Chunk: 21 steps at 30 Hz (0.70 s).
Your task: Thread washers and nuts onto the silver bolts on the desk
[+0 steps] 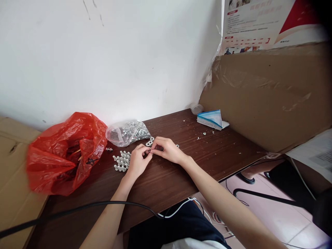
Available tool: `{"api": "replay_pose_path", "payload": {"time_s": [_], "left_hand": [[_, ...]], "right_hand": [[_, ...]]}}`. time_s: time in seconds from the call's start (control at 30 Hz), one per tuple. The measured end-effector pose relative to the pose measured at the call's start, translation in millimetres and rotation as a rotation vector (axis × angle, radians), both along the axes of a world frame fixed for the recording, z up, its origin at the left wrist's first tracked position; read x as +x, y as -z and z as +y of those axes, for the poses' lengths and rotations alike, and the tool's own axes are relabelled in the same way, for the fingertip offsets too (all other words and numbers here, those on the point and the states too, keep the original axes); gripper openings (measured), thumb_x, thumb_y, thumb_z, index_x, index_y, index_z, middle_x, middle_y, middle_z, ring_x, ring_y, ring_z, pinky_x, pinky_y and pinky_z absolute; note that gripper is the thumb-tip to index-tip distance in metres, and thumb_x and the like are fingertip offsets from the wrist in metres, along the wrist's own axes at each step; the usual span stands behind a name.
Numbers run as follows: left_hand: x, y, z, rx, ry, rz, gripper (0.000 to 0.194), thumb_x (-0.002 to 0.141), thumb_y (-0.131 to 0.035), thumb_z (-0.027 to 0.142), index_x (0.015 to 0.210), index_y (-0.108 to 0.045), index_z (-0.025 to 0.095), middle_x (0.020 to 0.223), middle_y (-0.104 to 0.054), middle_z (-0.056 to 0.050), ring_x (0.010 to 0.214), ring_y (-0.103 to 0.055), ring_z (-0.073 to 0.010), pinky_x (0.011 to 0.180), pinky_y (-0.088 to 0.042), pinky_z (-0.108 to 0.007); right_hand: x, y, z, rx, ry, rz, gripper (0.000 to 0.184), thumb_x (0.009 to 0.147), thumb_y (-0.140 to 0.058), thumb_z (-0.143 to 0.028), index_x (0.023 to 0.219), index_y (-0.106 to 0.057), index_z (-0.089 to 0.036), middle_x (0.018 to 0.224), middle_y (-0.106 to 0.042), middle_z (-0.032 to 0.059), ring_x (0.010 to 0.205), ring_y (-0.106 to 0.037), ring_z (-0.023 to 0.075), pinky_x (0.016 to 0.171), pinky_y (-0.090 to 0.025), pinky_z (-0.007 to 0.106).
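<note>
Hardware (150,149), a tiny piece too small to make out, sits low over the table (166,180), pinched between thumb and fingers of both the left hand (138,160) and the right hand (168,150). The step looks like close fingertip handling, calling for a steady grip and small, well-aligned movements. Just beyond lie pale rings (149,141); beside the left hand, silvery winged pieces (121,162); farther out, a clear bag (129,133) of metal parts and a red bag (64,148).

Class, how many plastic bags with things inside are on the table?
2. The red bag is at the left end; the clear bag of small metal parts is right of it, by the wall. Others may be hidden.
</note>
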<state>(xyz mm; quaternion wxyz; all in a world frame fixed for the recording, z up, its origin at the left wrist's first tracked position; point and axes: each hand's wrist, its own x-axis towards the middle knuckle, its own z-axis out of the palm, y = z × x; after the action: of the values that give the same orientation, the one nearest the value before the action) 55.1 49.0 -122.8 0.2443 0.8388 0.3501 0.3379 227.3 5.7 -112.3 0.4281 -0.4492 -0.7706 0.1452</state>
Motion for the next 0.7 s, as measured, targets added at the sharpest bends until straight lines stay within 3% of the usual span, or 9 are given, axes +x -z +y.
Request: {"api": "replay_pose_path", "payload": {"time_s": [0.17,0.27,0.43,0.7], "left_hand": [[0.8,0.2,0.0,-0.021,-0.022,-0.123,0.01,0.08,-0.058,0.023,0.083,-0.065,0.016,0.086,-0.056,-0.003,0.068,-0.053,-0.0107,0.053,-0.042,-0.021],[1.6,0.1,-1.2,-0.051,-0.004,-0.162,0.012,0.083,-0.055,0.025,0.087,-0.062,0.016,0.092,-0.06,-0.005,0.075,-0.058,-0.0125,0.059,-0.047,-0.021],[2.7,-0.1,-3.2,-0.058,0.002,-0.162,0.012,0.086,-0.053,0.024,0.09,-0.061,0.016,0.088,-0.064,-0.004,0.072,-0.06,-0.0126,0.066,-0.05,-0.024],[2.5,-4.1,-4.6,0.038,-0.031,-0.24,0.01,0.083,-0.058,0.022,0.086,-0.066,0.017,0.082,-0.057,-0.002,0.065,-0.053,-0.0094,0.056,-0.044,-0.02]], "right_hand": [[0.0,-2.9,-1.1,0.015,-0.003,0.087,0.009,0.088,-0.06,-0.026,0.083,-0.059,-0.018,0.085,-0.06,0.003,0.075,-0.055,0.0139,0.069,-0.045,0.026],[0.3,-3.4,-1.4,0.026,0.011,0.11,0.011,0.088,-0.058,-0.027,0.083,-0.059,-0.018,0.086,-0.06,0.0032,0.077,-0.057,0.0142,0.07,-0.046,0.026],[-0.4,-4.6,-1.7,0.041,0.015,0.159,0.01,0.088,-0.059,-0.027,0.089,-0.061,-0.017,0.086,-0.061,0.0034,0.076,-0.058,0.014,0.07,-0.048,0.026],[-0.4,-4.2,-0.7,0.076,-0.009,0.194,0.01,0.087,-0.06,-0.024,0.094,-0.065,-0.018,0.088,-0.062,0.0042,0.076,-0.06,0.0142,0.072,-0.051,0.027]]}}
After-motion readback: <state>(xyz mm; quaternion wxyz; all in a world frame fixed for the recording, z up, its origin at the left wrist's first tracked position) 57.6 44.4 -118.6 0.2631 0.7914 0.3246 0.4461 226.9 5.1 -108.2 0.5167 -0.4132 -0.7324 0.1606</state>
